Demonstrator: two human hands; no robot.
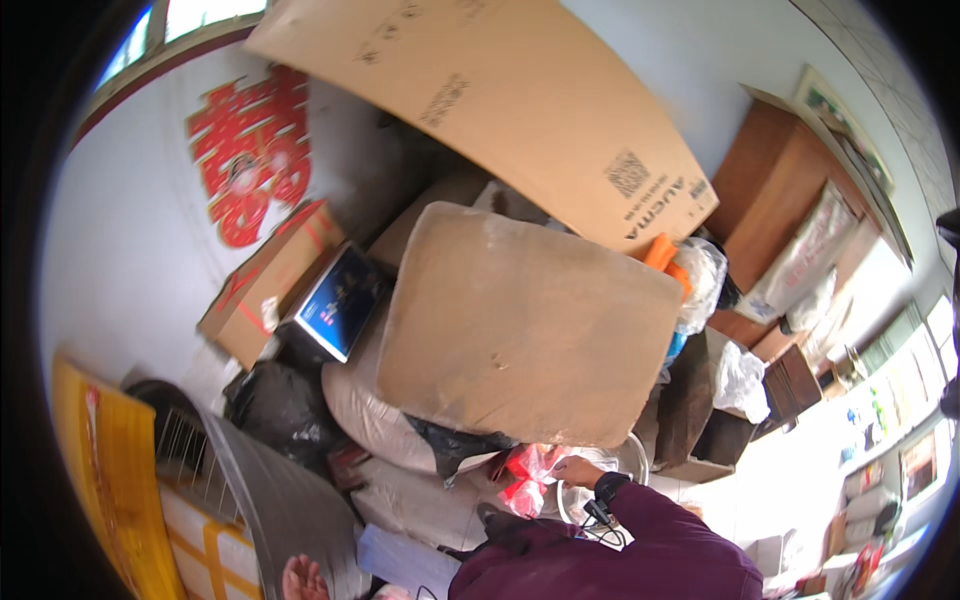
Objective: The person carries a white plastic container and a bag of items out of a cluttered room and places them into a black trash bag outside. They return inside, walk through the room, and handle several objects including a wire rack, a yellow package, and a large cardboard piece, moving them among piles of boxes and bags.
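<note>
My right hand [577,471], in a maroon sleeve with a black band at the wrist, pinches the edge of a red and white plastic bag [525,480]. The bag hangs below the near edge of a large brown board [517,322], which lies over full sacks [367,412]. Beside the same hand, a round white rim [640,457] is partly hidden by my arm. At the bottom left, my left hand [306,577] shows its raised fingers and seems to hold nothing. It is nearest to a curved grey sheet or tub [292,487].
A big flat carton [525,97] leans over the heap. To the left stand a taped cardboard box [262,285], a blue-faced box [337,307], a black plastic bag [277,412] and a yellow panel [112,480]. Wooden furniture [690,397] bounds the right side. A cable [619,536] hangs near my forearm.
</note>
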